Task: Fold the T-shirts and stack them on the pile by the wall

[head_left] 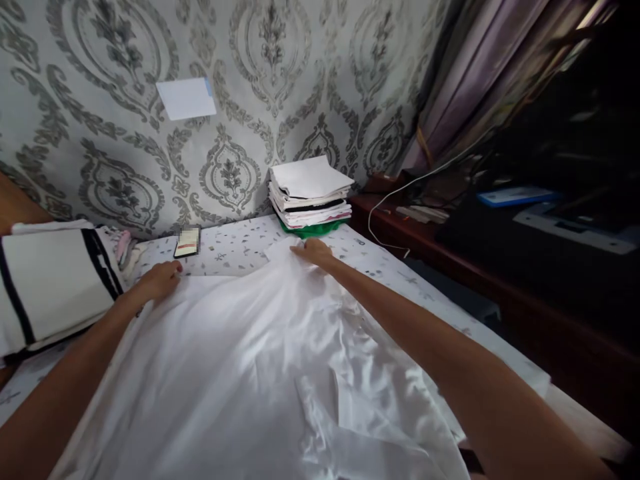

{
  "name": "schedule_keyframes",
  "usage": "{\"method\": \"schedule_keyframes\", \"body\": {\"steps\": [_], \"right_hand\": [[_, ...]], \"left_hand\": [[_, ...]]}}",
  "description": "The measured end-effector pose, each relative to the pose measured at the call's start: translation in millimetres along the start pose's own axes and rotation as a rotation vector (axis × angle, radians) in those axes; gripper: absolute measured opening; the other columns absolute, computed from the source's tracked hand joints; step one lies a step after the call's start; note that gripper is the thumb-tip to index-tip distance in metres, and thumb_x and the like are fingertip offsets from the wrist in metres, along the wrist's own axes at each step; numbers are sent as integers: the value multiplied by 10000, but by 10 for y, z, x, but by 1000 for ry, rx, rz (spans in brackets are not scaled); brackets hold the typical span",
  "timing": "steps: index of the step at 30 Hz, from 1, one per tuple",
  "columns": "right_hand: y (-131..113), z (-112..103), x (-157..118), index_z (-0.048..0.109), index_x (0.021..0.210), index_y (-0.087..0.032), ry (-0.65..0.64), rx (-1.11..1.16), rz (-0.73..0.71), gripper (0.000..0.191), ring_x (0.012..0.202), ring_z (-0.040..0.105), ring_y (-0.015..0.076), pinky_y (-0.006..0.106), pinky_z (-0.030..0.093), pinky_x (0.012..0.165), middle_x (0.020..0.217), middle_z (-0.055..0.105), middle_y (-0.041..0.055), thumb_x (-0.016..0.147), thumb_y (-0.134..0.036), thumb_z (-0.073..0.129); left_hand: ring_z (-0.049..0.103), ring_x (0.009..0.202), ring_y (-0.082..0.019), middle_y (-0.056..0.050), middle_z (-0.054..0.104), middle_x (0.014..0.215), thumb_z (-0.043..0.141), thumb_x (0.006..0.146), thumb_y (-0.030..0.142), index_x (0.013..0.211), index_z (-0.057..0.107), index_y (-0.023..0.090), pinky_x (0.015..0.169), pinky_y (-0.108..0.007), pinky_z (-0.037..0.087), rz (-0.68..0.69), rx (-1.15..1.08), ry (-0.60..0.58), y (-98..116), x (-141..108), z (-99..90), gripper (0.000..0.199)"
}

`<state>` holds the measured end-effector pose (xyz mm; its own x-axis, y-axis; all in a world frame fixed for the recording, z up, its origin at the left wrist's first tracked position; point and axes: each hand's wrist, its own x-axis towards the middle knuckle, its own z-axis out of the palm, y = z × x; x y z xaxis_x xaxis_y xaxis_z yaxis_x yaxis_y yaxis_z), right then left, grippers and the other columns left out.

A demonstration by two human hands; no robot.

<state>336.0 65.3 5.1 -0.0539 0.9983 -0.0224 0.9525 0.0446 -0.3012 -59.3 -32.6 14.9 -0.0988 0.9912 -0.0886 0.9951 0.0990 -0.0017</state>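
Observation:
A white shirt (235,353) lies spread over the bed in front of me, wrinkled on its right side, where a sleeve-like fold shows. My left hand (163,280) is closed at its far left corner, with the fingers curled on the cloth. Farther right, my right hand (316,252) pinches the far edge and lifts the fabric slightly into a peak. Just beyond the right hand stands a stack of folded clothes (311,193), mostly white with a green piece at the bottom. Past my left hand lies a phone (187,242) with a lit screen.
Folded white cloth with black stripes (57,280) is piled at the left. The bed's patterned sheet (235,248) meets a wallpapered wall (235,147). Along the right runs a dark red wooden desk (425,233), with a white cable (390,193) hanging over its edge.

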Motion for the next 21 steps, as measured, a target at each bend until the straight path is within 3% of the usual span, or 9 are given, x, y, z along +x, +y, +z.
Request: {"method": "schedule_keyframes", "body": {"steps": [4, 8, 10, 15, 21], "right_hand": [[3, 131, 74, 675, 1052, -218, 40, 39, -35, 203, 1025, 630, 249, 316, 463, 796, 1111, 711, 88, 952, -312, 525], [121, 150, 57, 579, 1240, -214, 197, 77, -85, 316, 1084, 599, 250, 325, 440, 824, 1220, 668, 112, 1028, -280, 354], [161, 171, 74, 576, 1241, -217, 232, 78, -75, 311, 1076, 600, 265, 332, 435, 798, 1241, 654, 123, 1034, -292, 356], [160, 198, 137, 630, 1148, -229, 134, 54, -38, 241, 1074, 613, 270, 319, 424, 760, 1240, 668, 111, 1015, -285, 436], [400, -11, -32, 613, 1213, -219, 80, 71, 1, 346, 1043, 641, 265, 325, 431, 748, 1174, 710, 117, 1053, -371, 346]], "left_hand": [[651, 810, -225, -58, 683, 833, 429, 820, 280, 795, 592, 199, 716, -299, 474, 12, 57, -38, -110, -35, -79, 183], [642, 873, -253, -90, 685, 935, 295, 944, 316, 948, 564, 185, 724, -329, 463, -64, 166, 71, -199, -158, -173, 299], [660, 906, -291, -118, 704, 978, 280, 964, 325, 1020, 571, 182, 722, -363, 479, -112, 226, 60, -179, -190, -172, 329], [675, 970, -383, -237, 719, 1052, 369, 897, 235, 1095, 620, 134, 766, -482, 516, -148, 254, 22, -55, -166, -33, 335], [589, 1137, -415, -167, 662, 1161, 290, 915, 228, 1107, 617, 177, 917, -593, 479, 31, 226, 264, 134, -241, 3, 382]]}}
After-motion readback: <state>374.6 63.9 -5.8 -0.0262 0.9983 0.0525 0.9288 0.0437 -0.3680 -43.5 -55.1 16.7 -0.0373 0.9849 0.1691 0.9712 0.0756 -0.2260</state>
